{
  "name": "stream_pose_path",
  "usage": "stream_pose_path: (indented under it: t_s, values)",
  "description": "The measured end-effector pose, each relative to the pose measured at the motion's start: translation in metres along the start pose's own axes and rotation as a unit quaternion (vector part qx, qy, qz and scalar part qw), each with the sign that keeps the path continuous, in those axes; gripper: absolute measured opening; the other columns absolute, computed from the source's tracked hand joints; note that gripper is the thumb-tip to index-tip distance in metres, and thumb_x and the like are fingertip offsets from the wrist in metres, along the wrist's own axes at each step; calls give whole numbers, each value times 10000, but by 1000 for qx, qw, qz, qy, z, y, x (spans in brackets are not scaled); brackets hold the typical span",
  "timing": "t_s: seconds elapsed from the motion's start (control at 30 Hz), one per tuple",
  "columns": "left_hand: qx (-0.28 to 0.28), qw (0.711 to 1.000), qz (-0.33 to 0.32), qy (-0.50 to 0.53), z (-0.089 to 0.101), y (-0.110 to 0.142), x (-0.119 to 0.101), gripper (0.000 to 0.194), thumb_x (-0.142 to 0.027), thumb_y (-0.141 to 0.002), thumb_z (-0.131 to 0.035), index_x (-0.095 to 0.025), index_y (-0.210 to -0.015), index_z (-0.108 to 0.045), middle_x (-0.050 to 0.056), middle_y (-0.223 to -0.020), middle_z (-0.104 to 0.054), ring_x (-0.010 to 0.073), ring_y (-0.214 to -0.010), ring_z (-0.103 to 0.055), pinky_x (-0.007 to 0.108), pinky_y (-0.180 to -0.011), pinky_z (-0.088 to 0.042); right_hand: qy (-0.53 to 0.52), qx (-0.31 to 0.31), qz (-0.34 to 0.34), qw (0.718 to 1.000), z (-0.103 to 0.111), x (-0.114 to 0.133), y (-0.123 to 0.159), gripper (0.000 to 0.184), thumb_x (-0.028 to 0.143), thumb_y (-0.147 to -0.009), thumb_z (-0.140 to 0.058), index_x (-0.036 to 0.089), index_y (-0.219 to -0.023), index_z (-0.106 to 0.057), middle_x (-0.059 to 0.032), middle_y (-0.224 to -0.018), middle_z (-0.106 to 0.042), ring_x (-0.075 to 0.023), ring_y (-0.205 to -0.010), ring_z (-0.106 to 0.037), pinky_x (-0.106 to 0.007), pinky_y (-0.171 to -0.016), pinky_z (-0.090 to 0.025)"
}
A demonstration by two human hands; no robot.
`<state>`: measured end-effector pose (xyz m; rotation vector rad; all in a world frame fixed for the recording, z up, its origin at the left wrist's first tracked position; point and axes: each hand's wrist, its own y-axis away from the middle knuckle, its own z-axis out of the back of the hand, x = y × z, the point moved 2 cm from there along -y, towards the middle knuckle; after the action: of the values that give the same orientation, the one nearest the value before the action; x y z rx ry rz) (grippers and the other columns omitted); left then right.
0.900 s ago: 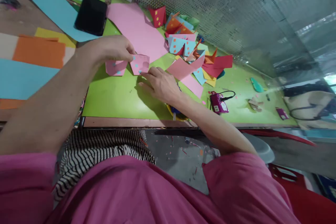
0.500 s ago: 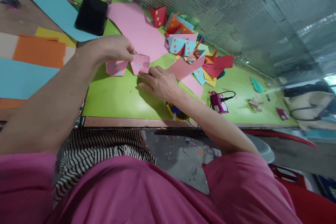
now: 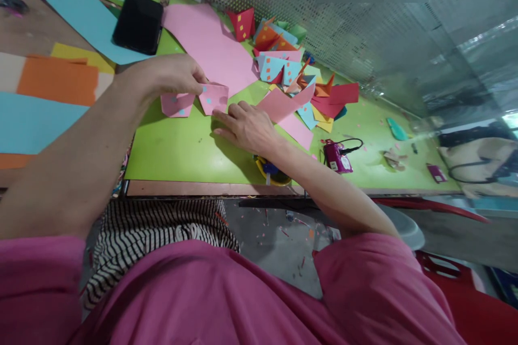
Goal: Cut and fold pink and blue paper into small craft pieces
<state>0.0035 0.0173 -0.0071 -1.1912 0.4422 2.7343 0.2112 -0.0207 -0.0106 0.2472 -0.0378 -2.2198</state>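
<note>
A folded pink paper piece with small blue squares lies on the green sheet. My left hand pinches its upper left edge, fingers closed on it. My right hand lies on the green sheet just right of the piece, its fingers stretched out and the fingertips touching the lower right corner. A second pink flap with blue dots sits under my left hand.
A pile of folded coloured paper shapes lies beyond my right hand. A large pink sheet, a black phone, blue and orange sheets lie at the left. A magenta hole punch and a tape roll sit near the table edge.
Almost nothing: both hands stay on the pink piece, and the view shifts slightly to the right.
</note>
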Motion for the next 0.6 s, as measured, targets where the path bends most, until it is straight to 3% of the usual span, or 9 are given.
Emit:
stream_pose_path:
  t_s: [0.13,0.23,0.33,0.43,0.5,0.6]
  values:
    - [23,995,8,-101,0,-3,1,283,-389,-819,-630,-212,-958,-801,20,-558,-547,212,-711,-500,330,-690,-337,-36,3,-15,999,1,1,0,495,491,-1049,-421,186,-1409,-572,-164,-1205,-659,-309,-1066,-543,-370,-758,-424]
    - [21,993,2,-113,1,-5,1,272,-329,-814,-629,-188,-981,-791,18,-607,-572,191,-690,-489,323,-691,-338,-144,-11,-29,989,7,-4,1,454,451,-1063,-408,179,-1365,-611,-139,-1209,-674,-263,-1052,-591,-351,-809,-444]
    - [18,994,-6,-110,3,-4,0,265,-308,-800,-621,-174,-962,-783,18,-634,-571,172,-657,-474,319,-675,-336,-254,-74,-75,962,13,-17,5,396,399,-1064,-409,157,-1267,-648,-106,-1140,-695,-202,-974,-621,-322,-834,-449]
    - [5,995,-9,-96,8,0,-6,322,-325,-774,-614,-169,-998,-784,34,-719,-632,197,-735,-557,316,-707,-374,-293,-149,-152,932,16,-30,8,308,355,-1006,-524,147,-1204,-636,-73,-1018,-685,-171,-869,-603,-307,-783,-437]
    - [-1,997,-12,-82,11,4,-10,372,-365,-766,-597,-193,-1038,-783,23,-814,-673,220,-840,-617,313,-747,-403,-335,-153,-192,910,13,-37,8,288,354,-979,-570,149,-1171,-634,-49,-947,-673,-153,-801,-580,-298,-736,-425]
    - [-8,999,-31,-31,14,10,-16,407,-426,-743,-597,-223,-1039,-788,1,-932,-720,236,-942,-646,308,-774,-428,-435,-113,-206,870,5,-39,4,262,404,-969,-594,164,-1042,-669,-23,-840,-671,-134,-726,-555,-282,-676,-409]
